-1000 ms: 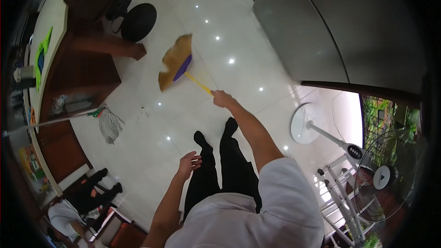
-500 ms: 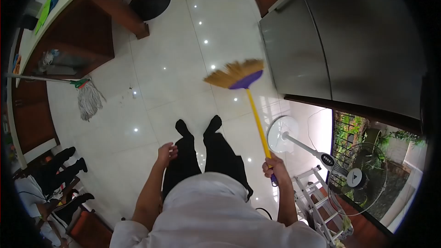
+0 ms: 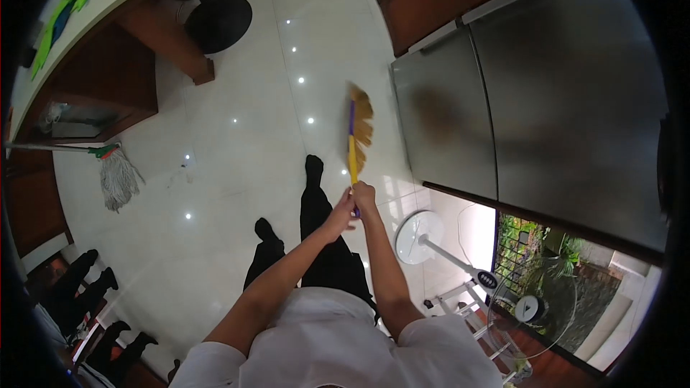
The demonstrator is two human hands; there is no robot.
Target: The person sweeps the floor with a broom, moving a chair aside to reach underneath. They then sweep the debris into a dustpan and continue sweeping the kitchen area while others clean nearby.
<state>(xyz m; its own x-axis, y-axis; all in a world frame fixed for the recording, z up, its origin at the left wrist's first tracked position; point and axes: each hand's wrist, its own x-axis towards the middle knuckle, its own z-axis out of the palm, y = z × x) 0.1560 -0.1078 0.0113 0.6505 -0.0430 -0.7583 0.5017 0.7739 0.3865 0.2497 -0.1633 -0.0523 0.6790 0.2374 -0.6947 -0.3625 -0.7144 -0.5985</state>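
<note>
A broom (image 3: 353,152) with tan bristles, a purple collar and a yellow handle points away from me above the tiled floor, its head turned nearly edge-on. My right hand (image 3: 364,195) is closed around the handle near its purple end. Just below and to the left, my left hand (image 3: 341,217) meets the same end, with its fingers curled about it; part of the grip is hidden. Both forearms come together in front of my body.
A steel refrigerator (image 3: 445,115) stands to the right, with a white pedestal fan (image 3: 460,262) and a ladder (image 3: 478,316) below it. At left are a mop (image 3: 118,179), a wooden counter (image 3: 108,75) and seated people's legs (image 3: 83,280). A round black stool base (image 3: 219,23) is ahead.
My left hand has come across to the broom handle. The right hand has moved forward and left, and the broom has swung upright and turned edge-on. My right foot has stepped forward.
</note>
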